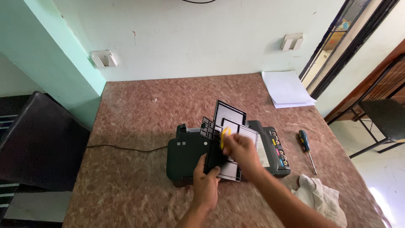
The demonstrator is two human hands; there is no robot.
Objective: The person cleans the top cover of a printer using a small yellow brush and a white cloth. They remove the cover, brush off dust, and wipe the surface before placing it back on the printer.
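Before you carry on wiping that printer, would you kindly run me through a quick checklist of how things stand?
1. Left hand steadies the printer at its front: ok.
2. Right hand holds the yellow cloth on the tray: ok.
3. Cable unplugged at the wall: cannot tell.
4. Screwdriver lies apart from the printer: ok.
5. Rag within reach, by the right arm: ok.
6. Paper stack well away from the work: ok.

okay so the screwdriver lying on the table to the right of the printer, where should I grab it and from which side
Take the screwdriver by its thick blue-and-black handle, the end farther from you, coming from above. It lies flat with open tabletop around the handle, while the thin metal shaft points toward the cloth and offers a poorer grip.
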